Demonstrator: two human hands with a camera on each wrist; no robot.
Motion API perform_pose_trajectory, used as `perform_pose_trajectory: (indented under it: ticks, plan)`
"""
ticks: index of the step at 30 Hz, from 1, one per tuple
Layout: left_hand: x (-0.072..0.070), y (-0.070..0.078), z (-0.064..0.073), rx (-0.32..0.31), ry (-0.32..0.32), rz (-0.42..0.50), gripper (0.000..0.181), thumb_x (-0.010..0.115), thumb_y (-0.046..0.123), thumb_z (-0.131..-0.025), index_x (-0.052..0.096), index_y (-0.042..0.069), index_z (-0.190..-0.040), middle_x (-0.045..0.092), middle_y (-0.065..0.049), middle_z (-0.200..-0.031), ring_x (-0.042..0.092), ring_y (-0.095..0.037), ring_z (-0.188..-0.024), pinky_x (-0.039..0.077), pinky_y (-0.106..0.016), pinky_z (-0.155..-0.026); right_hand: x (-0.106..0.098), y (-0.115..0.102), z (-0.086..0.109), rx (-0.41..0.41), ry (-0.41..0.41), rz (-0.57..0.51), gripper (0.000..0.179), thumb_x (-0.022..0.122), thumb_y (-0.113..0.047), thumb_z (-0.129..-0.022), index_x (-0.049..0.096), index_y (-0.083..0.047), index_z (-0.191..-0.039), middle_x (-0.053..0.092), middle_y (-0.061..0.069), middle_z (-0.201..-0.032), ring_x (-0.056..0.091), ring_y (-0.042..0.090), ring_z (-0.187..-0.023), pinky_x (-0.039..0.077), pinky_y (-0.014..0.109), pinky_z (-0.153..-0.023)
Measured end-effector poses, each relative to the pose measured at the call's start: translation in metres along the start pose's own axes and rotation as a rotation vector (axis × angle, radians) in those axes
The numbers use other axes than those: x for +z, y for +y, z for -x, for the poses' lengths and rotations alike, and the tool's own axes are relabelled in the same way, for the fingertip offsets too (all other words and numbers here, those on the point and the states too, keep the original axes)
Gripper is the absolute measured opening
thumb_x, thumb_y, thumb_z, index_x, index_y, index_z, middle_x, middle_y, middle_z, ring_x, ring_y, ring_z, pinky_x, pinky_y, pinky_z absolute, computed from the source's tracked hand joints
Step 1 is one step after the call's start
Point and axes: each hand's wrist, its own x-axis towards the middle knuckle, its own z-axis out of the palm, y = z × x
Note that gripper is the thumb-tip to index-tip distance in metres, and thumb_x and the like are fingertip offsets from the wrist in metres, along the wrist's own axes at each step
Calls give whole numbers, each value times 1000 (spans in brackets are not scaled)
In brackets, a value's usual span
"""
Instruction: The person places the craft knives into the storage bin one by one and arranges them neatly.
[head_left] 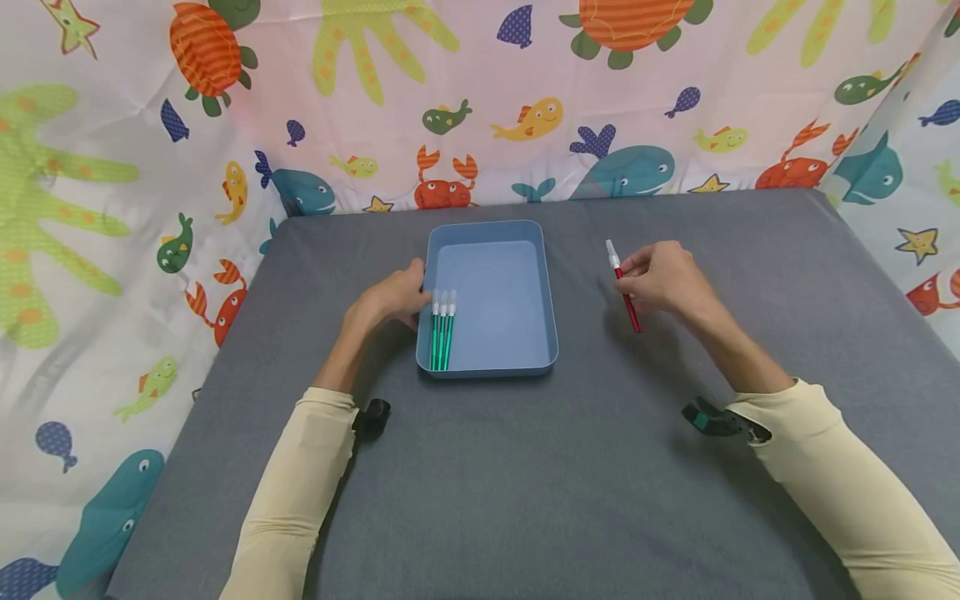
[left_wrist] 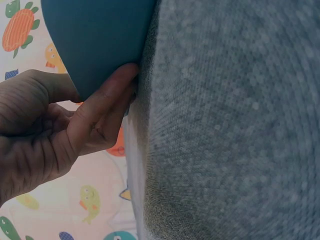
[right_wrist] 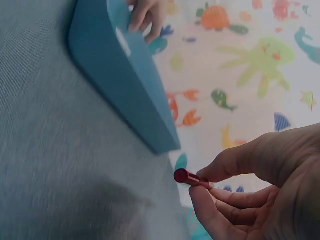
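A blue tray (head_left: 498,312) lies on the grey cloth, and my left hand (head_left: 393,293) grips its left wall. In the left wrist view the thumb is at the rim and the fingers lie along the tray's outer side (left_wrist: 102,40). Side by side in the tray's lower left corner are 3 green pen-shaped tools (head_left: 442,337) with whitish caps. To the right of the tray, my right hand (head_left: 663,275) pinches a slim red pen-shaped tool (head_left: 628,307) between thumb and fingers, its whitish cap pointing away from me. Its round red end (right_wrist: 181,175) shows in the right wrist view.
Grey cloth (head_left: 525,483) covers the table. Behind it and at both sides hangs a white curtain (head_left: 480,75) printed with sea animals. A dark wrist device (head_left: 372,419) sits by the left sleeve, another (head_left: 720,419) by the right.
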Motion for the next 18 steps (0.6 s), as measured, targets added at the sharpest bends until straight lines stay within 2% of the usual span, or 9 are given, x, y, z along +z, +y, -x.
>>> perform_pose_trajectory:
  ticks: [7,13,18]
  plan:
    - [-1,-1,2,8,-3,3,55,43,13,-96,13,2,-139,33,-23,-136,50,-33,-111,50,-45,-83,20,-27,-1,-31,-20,-69,24,65,-15,-82,61,-1,-101,61,16,-90,63,29,-76,56,36,-61]
    - [-1,-1,3,3,-9,-31,56,44,15,-95,12,1,-140,34,-23,-136,54,-31,-106,46,-47,-89,41,-51,-1,-78,-35,-106,24,66,-13,-81,62,-1,-102,62,15,-88,63,28,-74,56,37,-61]
    - [0,0,1,-3,-6,-8,56,44,15,-96,12,3,-140,34,-23,-136,53,-32,-107,49,-46,-85,63,-67,-2,-104,-89,-135,25,69,-12,-79,62,-1,-101,62,14,-85,63,27,-71,56,38,-60]
